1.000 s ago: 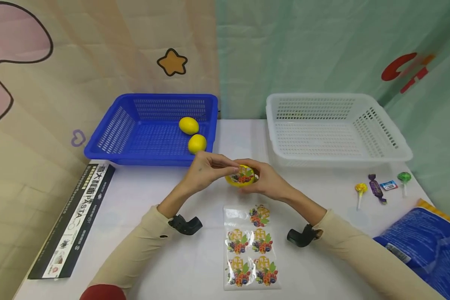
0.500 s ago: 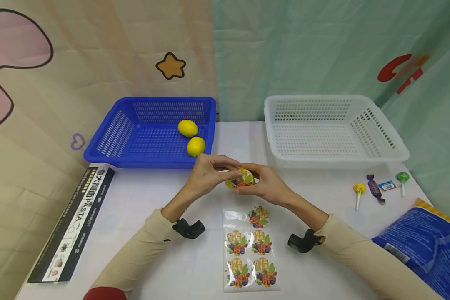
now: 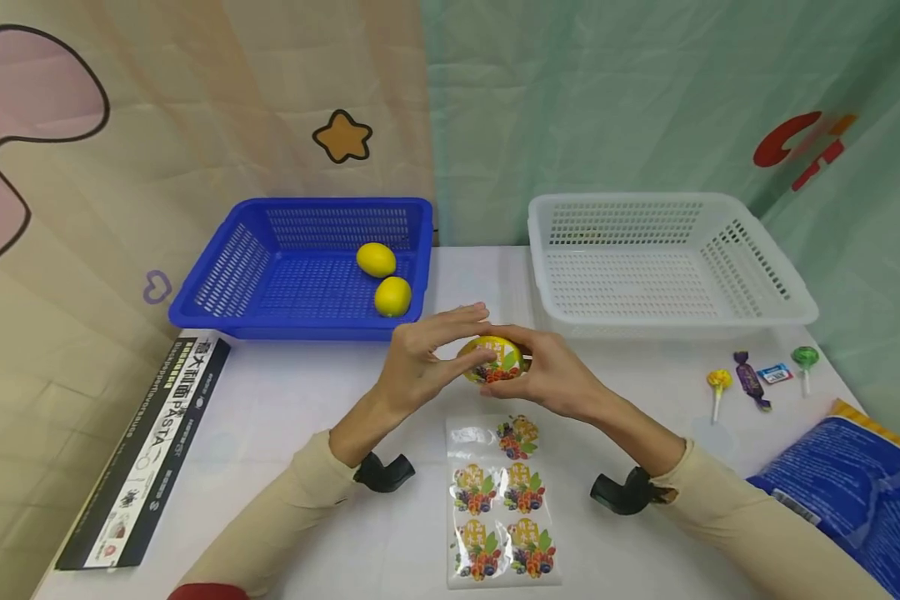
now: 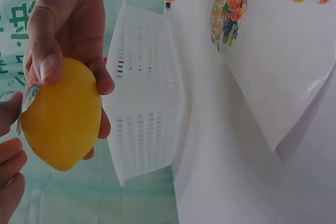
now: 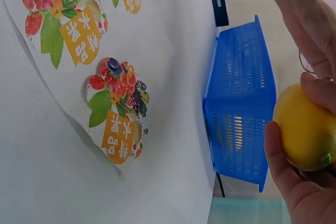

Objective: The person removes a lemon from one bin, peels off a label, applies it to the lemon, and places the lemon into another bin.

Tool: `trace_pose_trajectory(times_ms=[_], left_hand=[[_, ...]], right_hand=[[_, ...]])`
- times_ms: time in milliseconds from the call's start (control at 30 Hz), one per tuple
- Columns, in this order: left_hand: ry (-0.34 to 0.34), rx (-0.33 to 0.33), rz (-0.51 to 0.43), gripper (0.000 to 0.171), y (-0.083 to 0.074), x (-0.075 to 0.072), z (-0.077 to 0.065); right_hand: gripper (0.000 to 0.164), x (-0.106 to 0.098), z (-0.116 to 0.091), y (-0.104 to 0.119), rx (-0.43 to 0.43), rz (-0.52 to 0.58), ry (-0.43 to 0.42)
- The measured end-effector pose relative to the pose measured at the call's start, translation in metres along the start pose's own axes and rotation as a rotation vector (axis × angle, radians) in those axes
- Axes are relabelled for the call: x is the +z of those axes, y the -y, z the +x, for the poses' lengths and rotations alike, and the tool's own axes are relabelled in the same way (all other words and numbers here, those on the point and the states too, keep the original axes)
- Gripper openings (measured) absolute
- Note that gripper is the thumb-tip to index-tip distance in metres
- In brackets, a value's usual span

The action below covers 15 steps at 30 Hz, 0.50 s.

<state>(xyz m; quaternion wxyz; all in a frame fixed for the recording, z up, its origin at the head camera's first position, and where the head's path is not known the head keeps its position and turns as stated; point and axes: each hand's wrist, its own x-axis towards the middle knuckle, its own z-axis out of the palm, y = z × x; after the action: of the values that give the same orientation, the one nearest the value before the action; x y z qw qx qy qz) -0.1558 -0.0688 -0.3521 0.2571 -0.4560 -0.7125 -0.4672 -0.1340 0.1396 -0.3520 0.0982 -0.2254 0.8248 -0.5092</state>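
My right hand (image 3: pixel 558 375) grips a yellow lemon (image 4: pixel 63 116) above the white table, between thumb and fingers. On the side of the lemon facing me lies a round fruit-print sticker (image 3: pixel 504 360); in the left wrist view an edge of it stands a little off the skin. My left hand (image 3: pixel 420 362) is at the lemon's left side, its thumb laid on the sticker and its fingers stretched out past the far side. Below the hands a sticker sheet (image 3: pixel 487 533) with several fruit stickers lies flat, its top-left spot bare.
A blue basket (image 3: pixel 225 321) with two lemons (image 3: pixel 392 297) stands back left, and a white basket (image 3: pixel 675 321) back right. A long pasta box (image 3: pixel 146 450) lies at the left edge. Wrapped candies, lollipops (image 3: pixel 718 380) and a blue bag (image 3: pixel 847 492) lie at the right.
The left fingers have straightened and lifted away from the lemon while the thumb stays on the sticker. Both hands and the lemon have shifted slightly right and toward me.
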Motion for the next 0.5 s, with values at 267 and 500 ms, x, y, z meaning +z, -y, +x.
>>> trace_pose_trajectory(times_ms=[267,500], left_hand=[[0.195,0.18,0.159,0.03,-0.007,-0.004,0.009],[0.246,0.091,0.018,0.046,-0.007,-0.005,0.021]], right_hand=[[0.061,-0.011,0.0,0.002,0.016,0.114,-0.011],[0.072,-0.027,-0.001,0.013,-0.023,0.025,0.0]])
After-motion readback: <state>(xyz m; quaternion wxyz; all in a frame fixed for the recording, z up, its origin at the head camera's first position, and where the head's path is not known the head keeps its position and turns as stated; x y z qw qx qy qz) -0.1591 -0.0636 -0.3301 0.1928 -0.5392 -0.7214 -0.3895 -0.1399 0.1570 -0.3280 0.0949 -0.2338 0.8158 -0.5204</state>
